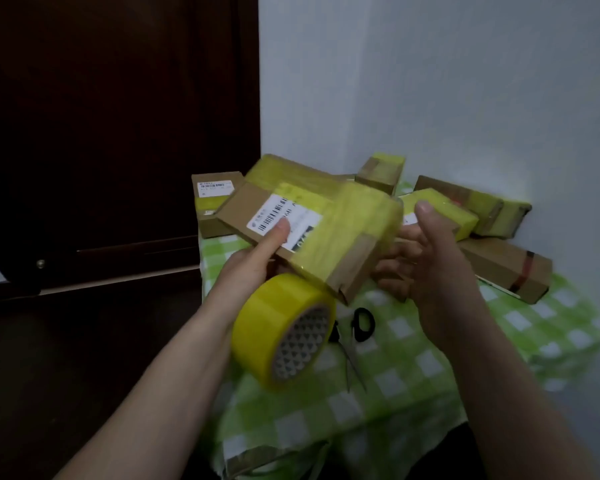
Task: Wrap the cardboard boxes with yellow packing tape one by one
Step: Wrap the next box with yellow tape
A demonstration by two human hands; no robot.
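Note:
I hold a flat cardboard box [245,204] tilted in the air above the table. It carries a white barcode label, and yellow tape is wound round its right half. My left hand [253,258] grips its near edge, thumb pressed on the label and fingers hidden underneath. A yellow tape roll [274,320] hangs just below the box; whether a strip joins them is hidden. My right hand [430,265] is at the box's right end with fingers loosely spread and thumb up, holding nothing that I can see.
Black-handled scissors [361,323] lie on the green checked tablecloth [430,358] under the box. Several other boxes, some taped yellow, are piled at the back against the white wall [430,81], such as one at the left [215,192] and one at the right [506,268]. A dark wooden door [118,133] stands at the left.

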